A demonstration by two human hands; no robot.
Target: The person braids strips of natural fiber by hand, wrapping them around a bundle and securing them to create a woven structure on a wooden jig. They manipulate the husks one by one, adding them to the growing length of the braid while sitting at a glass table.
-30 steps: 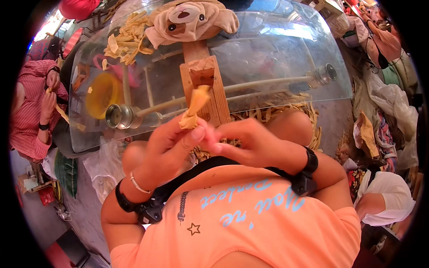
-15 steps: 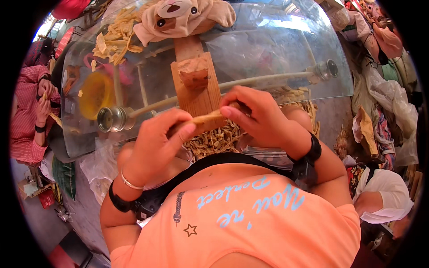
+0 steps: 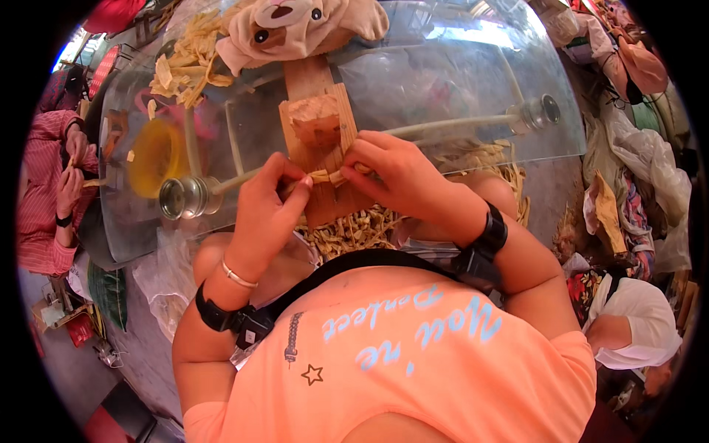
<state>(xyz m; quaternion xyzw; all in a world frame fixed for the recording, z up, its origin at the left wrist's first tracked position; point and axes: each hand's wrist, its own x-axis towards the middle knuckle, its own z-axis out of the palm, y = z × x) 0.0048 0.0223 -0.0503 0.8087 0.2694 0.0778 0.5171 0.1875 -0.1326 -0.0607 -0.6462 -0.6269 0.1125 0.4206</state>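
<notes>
My left hand (image 3: 273,203) and my right hand (image 3: 384,166) are closed on a short, pale yellow dried strip (image 3: 321,177), one at each end, stretched across the lower part of a wooden jig (image 3: 316,207). The jig has a raised block (image 3: 314,111) at its upper part and rests at the edge of a glass tabletop (image 3: 443,96). Beneath my hands, a heap of chopped strips (image 3: 347,235) lies between my legs.
A plush dog-face cloth (image 3: 295,29) sits beyond the jig, beside pale peelings (image 3: 188,66). A yellow bowl (image 3: 155,159) shows through the glass. A co-worker's striped sleeves and hands (image 3: 55,184) are at left, a white-clad person (image 3: 642,325) at lower right, plastic bags (image 3: 642,162) at right.
My hands, earlier together with the strip held upright, separated to hold it crosswise. Since then they have moved slightly up and closer together over the jig.
</notes>
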